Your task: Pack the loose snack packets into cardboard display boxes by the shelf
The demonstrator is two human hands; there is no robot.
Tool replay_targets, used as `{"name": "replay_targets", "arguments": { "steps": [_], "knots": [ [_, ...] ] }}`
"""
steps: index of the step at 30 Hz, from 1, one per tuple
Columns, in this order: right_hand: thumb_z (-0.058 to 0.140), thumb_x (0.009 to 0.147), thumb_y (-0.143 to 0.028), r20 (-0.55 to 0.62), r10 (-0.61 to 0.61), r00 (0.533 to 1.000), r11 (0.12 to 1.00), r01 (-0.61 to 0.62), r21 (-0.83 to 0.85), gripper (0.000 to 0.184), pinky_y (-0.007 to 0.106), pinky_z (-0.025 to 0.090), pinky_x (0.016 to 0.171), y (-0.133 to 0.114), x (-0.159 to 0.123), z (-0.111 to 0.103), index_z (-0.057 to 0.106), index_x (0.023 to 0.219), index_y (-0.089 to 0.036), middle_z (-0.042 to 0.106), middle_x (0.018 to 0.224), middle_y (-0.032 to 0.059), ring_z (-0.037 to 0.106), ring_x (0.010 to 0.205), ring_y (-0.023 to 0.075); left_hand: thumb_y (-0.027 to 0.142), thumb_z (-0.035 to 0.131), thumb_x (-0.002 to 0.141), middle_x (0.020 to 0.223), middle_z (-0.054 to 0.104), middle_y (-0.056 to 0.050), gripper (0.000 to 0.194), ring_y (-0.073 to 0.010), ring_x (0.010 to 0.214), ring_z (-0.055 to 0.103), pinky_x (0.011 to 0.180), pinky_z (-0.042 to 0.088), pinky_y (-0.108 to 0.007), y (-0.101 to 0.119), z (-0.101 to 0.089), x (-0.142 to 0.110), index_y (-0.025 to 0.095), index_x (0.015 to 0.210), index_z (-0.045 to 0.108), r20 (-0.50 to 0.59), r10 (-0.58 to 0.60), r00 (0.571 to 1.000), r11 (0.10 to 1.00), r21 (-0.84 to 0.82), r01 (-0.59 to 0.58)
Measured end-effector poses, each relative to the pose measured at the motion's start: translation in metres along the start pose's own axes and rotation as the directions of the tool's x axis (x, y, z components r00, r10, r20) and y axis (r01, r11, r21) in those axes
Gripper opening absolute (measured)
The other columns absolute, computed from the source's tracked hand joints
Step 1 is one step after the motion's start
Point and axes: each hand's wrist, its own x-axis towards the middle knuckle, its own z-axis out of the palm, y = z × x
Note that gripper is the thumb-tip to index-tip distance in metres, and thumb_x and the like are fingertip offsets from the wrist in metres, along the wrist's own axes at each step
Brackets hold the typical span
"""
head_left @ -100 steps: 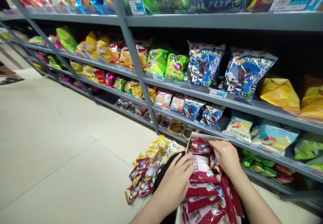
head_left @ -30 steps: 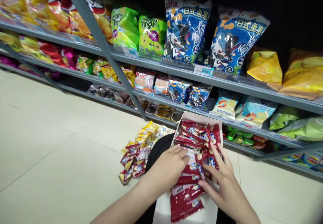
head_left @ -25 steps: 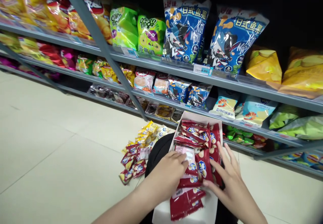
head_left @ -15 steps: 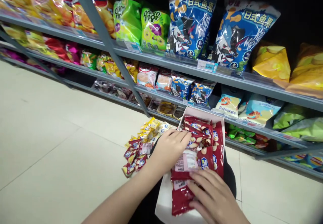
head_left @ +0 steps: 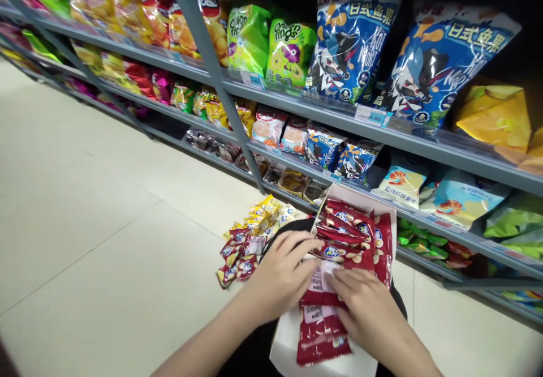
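A white open carton (head_left: pixel 285 340) rests over dark-clothed legs, tilted away from me, filled with red snack packets (head_left: pixel 345 230) that show nuts and a blue logo. My left hand (head_left: pixel 288 275) lies over the carton's left side, fingers stretched and apart, fingertips at the left ends of the packets. From the right comes my right hand (head_left: pixel 367 303), its fingers bent down on a red packet with a pale printed label (head_left: pixel 317 283) in the middle. Its fingertips are blurred and partly hidden. Another red packet (head_left: pixel 324 351) lies label-up at the near end.
On the tiled floor (head_left: pixel 106 213), left of the carton, small yellow and red packets (head_left: pixel 248 247) lie in a pile. A grey shelf unit (head_left: pixel 292 97) runs across behind, stocked with blue snack bags (head_left: pixel 348 43), green onion rings bags (head_left: pixel 291 54) and trays of food below.
The view has shifted left, so everything sits further right. My right hand has moved up the carton onto the labelled packet, and my left hand has drawn slightly nearer to it.
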Motion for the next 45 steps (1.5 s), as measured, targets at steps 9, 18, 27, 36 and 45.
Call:
{"name": "replay_targets", "arguments": {
  "steps": [9, 18, 27, 36, 45],
  "knots": [
    [0.048, 0.094, -0.015, 0.022, 0.38, 0.925, 0.922, -0.377, -0.086, 0.032, 0.038, 0.052, 0.073, 0.014, 0.043, -0.017, 0.071, 0.115, -0.025, 0.076, 0.104, 0.0041, 0.073, 0.092, 0.0295, 0.037, 0.062, 0.095, 0.113, 0.069, -0.005, 0.029, -0.0221, 0.114, 0.055, 0.115, 0.03, -0.041, 0.041, 0.011, -0.031, 0.014, 0.113, 0.066, 0.232, 0.068, 0.97, 0.995, 0.051, -0.082],
    [0.053, 0.095, -0.017, -0.127, 0.383, 0.915, 0.915, -0.395, -0.081, 0.025, 0.036, 0.055, 0.06, 0.012, 0.043, 0.014, 0.071, 0.11, -0.025, 0.076, 0.103, 0.0001, 0.074, 0.083, 0.0257, 0.018, 0.052, 0.098, 0.113, 0.072, -0.005, 0.023, -0.0171, 0.104, 0.065, 0.117, 0.03, -0.037, 0.019, 0.035, -0.039, 0.017, 0.113, 0.068, 0.289, -0.05, 0.956, 0.985, 0.173, -0.001],
    [0.062, 0.091, -0.01, -0.644, -0.219, 0.733, 0.973, 0.214, -0.088, 0.046, 0.036, 0.047, 0.107, -0.003, -0.016, 0.023, 0.054, 0.136, -0.014, 0.068, 0.129, 0.0089, 0.059, 0.125, 0.0202, 0.013, 0.045, 0.101, 0.103, 0.073, -0.005, 0.023, -0.0154, 0.098, 0.065, 0.116, 0.033, -0.039, 0.026, 0.031, -0.027, 0.014, 0.109, 0.066, 0.076, -0.011, 0.997, 0.996, 0.094, 0.004],
    [0.046, 0.094, -0.005, -0.568, -0.126, 0.814, 0.989, 0.059, -0.135, 0.039, 0.042, 0.035, 0.101, -0.006, -0.004, 0.04, 0.06, 0.128, -0.017, 0.072, 0.121, 0.0055, 0.065, 0.106, 0.0219, 0.018, 0.055, 0.095, 0.077, 0.064, -0.003, 0.017, -0.0166, 0.07, 0.057, 0.062, 0.043, -0.03, 0.031, 0.007, -0.014, 0.016, 0.078, 0.057, -0.122, -0.04, 0.992, 0.995, 0.089, 0.051],
    [0.048, 0.074, 0.002, -0.285, 0.028, 0.958, 0.994, -0.057, -0.091, 0.047, 0.042, 0.031, 0.102, -0.001, 0.023, 0.029, 0.071, 0.111, -0.016, 0.077, 0.099, 0.007, 0.071, 0.09, 0.0219, 0.027, 0.058, 0.093, 0.122, 0.067, -0.019, 0.039, -0.0292, 0.109, 0.064, 0.082, 0.055, -0.039, 0.054, 0.034, -0.043, 0.004, 0.123, 0.062, 0.635, -0.155, 0.757, 0.988, 0.098, 0.12]
  ]
}}
